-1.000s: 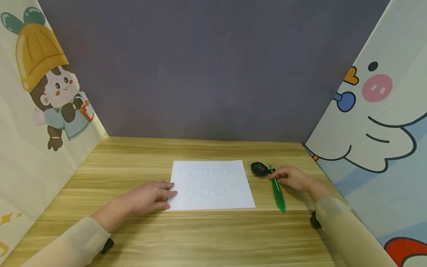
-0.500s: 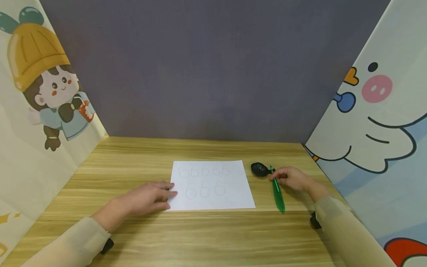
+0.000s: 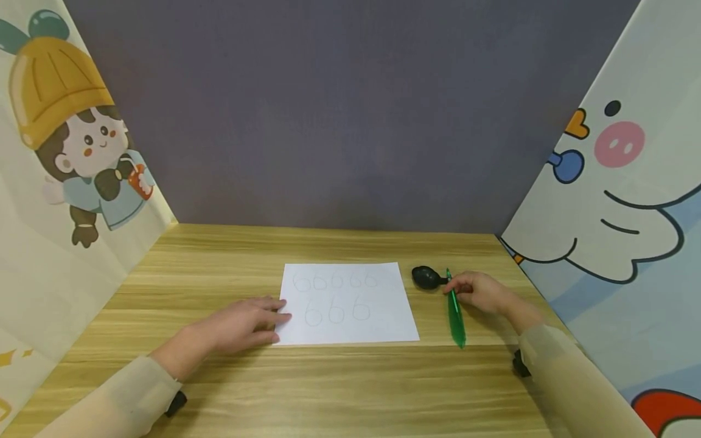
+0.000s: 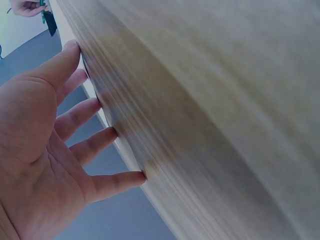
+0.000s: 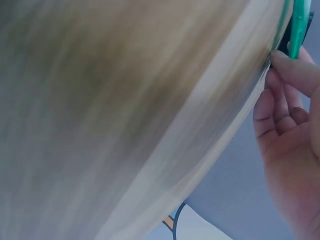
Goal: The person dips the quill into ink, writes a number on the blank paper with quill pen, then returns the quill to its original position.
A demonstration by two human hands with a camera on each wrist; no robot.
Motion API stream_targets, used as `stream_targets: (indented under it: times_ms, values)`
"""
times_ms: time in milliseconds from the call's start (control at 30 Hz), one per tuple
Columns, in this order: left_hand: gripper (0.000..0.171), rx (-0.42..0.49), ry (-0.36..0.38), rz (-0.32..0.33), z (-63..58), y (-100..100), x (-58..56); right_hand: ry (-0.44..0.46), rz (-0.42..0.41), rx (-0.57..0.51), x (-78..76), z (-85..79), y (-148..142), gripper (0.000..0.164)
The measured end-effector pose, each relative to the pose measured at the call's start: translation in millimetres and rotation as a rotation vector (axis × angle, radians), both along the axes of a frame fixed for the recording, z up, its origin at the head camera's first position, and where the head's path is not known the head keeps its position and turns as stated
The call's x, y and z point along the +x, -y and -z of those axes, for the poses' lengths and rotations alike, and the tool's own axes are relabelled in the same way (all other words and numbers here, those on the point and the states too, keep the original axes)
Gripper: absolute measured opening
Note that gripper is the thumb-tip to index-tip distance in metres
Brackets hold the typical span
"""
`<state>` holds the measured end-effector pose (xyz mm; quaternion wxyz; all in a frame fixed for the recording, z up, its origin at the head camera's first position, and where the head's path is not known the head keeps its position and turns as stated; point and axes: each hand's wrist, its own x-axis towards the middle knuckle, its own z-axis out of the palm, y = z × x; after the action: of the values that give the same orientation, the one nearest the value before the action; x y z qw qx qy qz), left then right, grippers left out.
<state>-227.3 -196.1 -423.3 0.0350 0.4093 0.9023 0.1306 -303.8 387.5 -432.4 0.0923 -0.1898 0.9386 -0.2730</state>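
A white sheet of paper [image 3: 386,328] lies on the wooden table, with two rows of faint figures like sixes. My left hand [image 3: 238,325] has its fingers spread, their tips resting at the paper's left edge. To the right of the sheet, my right hand [image 3: 482,293] pinches a green feather-shaped pen [image 3: 456,319] between thumb and fingers near its thin end. The feathered end points towards me. Just left of those fingertips lies a black oval object [image 3: 426,277] with a short neck; whether the fingers touch this neck, I cannot tell. The right wrist view shows the green pen [image 5: 298,30] above the thumb.
The wooden table [image 3: 328,389] runs back to a dark grey panel [image 3: 339,121]. Printed cartoon panels stand on the left [image 3: 33,243] and right [image 3: 657,243]. Dark wrist devices sit under both sleeves.
The green pen has turned a little: its thin end moved slightly right and its feathered end slightly left. My left hand and the paper have stayed put.
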Motion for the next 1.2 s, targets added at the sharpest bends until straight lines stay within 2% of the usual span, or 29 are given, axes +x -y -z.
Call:
stream_targets:
  times_ms: [300, 600, 1200]
  values:
    - [0.048, 0.005, 0.001, 0.002, 0.3, -0.4, -0.3, -0.043, -0.038, 0.016, 6.3, -2.7, -0.6, 0.021]
    - [0.048, 0.001, 0.001, -0.001, -0.9, -0.6, 0.4, -0.150, -0.025, 0.029, 12.4, -7.7, -1.6, 0.022]
    - [0.049, 0.010, -0.003, 0.002, -1.0, -1.3, 0.2, -0.185, -0.023, -0.032, 17.0, -9.3, 3.7, 0.010]
